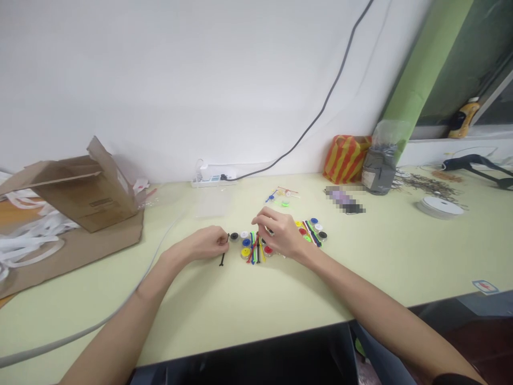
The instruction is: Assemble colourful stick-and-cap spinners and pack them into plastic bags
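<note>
My left hand (206, 243) is closed in a pinch on a thin black plastic stick (223, 260) with a forked lower end. Just beyond it sits a round black disc piece (234, 237). My right hand (278, 231) is closed over a small bundle of coloured sticks (254, 255), its fingertips at the upper end of a slanting red stick (252, 249). Beside the bundle lie round pieces, among them a blue disc (246, 243), a yellow disc (245, 253) and a red disc (268, 249). The right hand hides part of this group.
Past my right hand lies another group of discs and sticks (312, 233). Small loose parts (282, 193) lie farther back. A cardboard box (88, 198) stands left; a grey cable (120, 305) crosses the table. A power strip (212, 181), striped bag (345, 160) and white spool (441, 207) are around.
</note>
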{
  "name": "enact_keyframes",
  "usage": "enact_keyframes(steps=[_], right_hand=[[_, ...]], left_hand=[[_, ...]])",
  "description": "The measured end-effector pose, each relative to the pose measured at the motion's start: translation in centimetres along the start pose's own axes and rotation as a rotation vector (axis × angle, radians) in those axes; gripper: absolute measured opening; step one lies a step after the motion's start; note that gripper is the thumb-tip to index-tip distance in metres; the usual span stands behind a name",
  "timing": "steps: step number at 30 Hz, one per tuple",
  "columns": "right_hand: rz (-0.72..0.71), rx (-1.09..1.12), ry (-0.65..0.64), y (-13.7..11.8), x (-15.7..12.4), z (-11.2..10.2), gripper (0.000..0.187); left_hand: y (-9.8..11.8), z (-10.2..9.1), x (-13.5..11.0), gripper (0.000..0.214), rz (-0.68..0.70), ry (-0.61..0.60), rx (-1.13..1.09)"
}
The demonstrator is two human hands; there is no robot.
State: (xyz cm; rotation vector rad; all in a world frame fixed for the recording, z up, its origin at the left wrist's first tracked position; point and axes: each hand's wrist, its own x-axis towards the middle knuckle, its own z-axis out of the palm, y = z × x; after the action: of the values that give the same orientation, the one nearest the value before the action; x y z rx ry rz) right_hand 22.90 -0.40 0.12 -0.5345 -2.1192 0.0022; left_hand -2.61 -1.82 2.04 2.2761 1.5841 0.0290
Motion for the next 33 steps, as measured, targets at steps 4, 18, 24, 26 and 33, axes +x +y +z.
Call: enact_keyframes(steps=[4, 18, 24, 26, 33], right_hand=[[0.004, 0.000, -0.006, -0.1, 0.0, 0.0, 0.023], [0.004, -0.018, -0.016, -0.2, 0.1, -0.1, 0.023], [0.000, -0.013, -0.022, -0.2, 0.0, -0.1, 0.022], [-0.005, -0.015, -0.021, 0.0, 0.1, 0.0, 0.021], [0.094, 0.068, 0.292, -0.3, 0.3, -2.1, 0.020]], left_hand=[[0.1, 0.0, 0.0, 0.023, 0.001, -0.001, 0.002], [1.1, -0.2, -0.3, 0.024, 0.003, -0.054, -0.008], [0.6, 0.1, 0.0, 0.024, 0.035, -0.056, 0.005], [0.4, 0.2, 0.2, 0.025, 0.035, -0.057, 0.002], [-0.5, 0.0, 0.8, 0.030, 0.034, 0.132, 0.068]])
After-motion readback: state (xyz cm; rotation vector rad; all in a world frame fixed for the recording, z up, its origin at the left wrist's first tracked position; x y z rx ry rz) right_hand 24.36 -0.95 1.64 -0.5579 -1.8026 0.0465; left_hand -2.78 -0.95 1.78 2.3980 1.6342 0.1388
